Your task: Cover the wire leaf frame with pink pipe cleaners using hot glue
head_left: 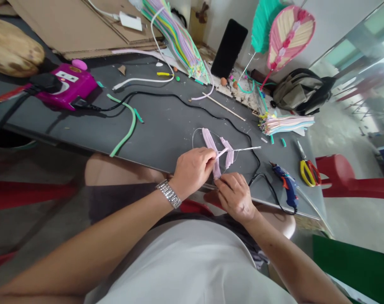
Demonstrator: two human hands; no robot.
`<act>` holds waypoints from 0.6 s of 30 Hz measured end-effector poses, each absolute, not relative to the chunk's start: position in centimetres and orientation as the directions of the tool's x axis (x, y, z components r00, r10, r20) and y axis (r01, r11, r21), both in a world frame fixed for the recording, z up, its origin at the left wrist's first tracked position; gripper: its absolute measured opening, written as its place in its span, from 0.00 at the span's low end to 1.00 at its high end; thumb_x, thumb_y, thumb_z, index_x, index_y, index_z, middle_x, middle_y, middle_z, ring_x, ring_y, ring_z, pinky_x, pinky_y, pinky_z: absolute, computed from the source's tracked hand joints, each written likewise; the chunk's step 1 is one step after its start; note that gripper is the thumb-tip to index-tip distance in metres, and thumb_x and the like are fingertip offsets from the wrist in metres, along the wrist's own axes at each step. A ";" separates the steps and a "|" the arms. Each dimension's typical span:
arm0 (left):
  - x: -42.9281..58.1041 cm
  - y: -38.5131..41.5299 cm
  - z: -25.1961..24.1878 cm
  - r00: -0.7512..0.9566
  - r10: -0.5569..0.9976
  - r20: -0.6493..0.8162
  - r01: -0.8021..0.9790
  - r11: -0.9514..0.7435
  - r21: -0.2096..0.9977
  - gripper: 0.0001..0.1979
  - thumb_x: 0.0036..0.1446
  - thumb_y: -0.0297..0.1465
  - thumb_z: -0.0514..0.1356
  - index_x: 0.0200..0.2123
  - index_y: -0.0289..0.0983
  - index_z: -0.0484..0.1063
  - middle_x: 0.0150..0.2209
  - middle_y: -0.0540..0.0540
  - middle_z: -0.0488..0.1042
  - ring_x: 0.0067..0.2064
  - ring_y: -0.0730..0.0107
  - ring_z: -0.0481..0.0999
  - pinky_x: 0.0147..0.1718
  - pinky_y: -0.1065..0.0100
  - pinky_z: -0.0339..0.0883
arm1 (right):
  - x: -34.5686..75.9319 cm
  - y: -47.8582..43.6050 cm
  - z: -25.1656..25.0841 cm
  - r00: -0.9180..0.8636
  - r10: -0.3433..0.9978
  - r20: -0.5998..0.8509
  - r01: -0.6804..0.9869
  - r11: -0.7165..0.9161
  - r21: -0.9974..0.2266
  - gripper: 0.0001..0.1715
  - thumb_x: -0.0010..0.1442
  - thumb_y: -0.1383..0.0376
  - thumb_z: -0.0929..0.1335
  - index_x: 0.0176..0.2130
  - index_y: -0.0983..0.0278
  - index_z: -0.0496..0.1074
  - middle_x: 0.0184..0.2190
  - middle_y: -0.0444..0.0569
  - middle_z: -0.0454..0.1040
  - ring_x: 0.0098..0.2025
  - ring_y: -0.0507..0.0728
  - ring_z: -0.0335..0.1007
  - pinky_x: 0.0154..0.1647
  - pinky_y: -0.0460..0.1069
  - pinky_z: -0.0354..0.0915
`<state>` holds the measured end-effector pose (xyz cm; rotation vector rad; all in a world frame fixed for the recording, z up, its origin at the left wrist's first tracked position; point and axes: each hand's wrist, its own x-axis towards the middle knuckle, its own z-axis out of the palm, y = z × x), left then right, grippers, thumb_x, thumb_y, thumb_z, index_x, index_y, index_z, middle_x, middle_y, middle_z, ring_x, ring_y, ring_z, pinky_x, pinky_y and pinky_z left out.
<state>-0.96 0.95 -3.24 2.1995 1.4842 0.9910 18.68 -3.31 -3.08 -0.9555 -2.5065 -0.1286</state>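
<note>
black cord [257, 157] between right hand [234, 197] and glue gun [285, 185]; scissors [309, 172] beyond gun

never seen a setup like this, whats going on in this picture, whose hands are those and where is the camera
There's no machine here. This single picture comes from a camera worn on a person's head, looking forward and down, so their own arms reach in from the bottom. Their left hand, with a metal wristwatch, pinches a pink pipe cleaner. Their right hand sits at its lower end, close to a thin wire. On the dark grey table lie a blue hot glue gun, scissors with yellow and red handles and a bundle of pastel pipe cleaners.
</note>
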 end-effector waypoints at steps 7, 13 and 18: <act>-1.0 0.9 -3.0 0.222 0.902 0.371 0.680 -0.416 0.603 0.08 0.66 0.25 0.58 0.33 0.39 0.72 0.31 0.49 0.77 0.32 0.68 0.74 0.32 0.67 0.59 | 19.4 -4.1 -4.7 -0.578 0.572 0.582 0.609 0.777 -0.159 0.19 0.63 0.76 0.66 0.50 0.62 0.75 0.40 0.52 0.76 0.41 0.58 0.74 0.42 0.55 0.72; -1.1 0.8 -3.2 0.232 0.908 0.349 0.670 -0.409 0.619 0.06 0.66 0.26 0.60 0.35 0.39 0.74 0.34 0.48 0.80 0.35 0.65 0.77 0.34 0.67 0.63 | 19.8 -1.0 -1.6 -0.396 0.686 0.610 0.741 0.631 -0.229 0.08 0.64 0.72 0.67 0.41 0.61 0.74 0.35 0.51 0.77 0.37 0.58 0.74 0.41 0.54 0.70; -1.1 0.8 -3.6 0.225 0.909 0.351 0.677 -0.404 0.615 0.06 0.66 0.26 0.59 0.36 0.39 0.75 0.35 0.47 0.81 0.36 0.65 0.78 0.34 0.67 0.64 | 20.2 10.0 2.3 -0.197 0.930 0.309 0.974 0.221 -0.044 0.06 0.62 0.71 0.66 0.37 0.64 0.75 0.32 0.53 0.77 0.36 0.60 0.74 0.38 0.53 0.66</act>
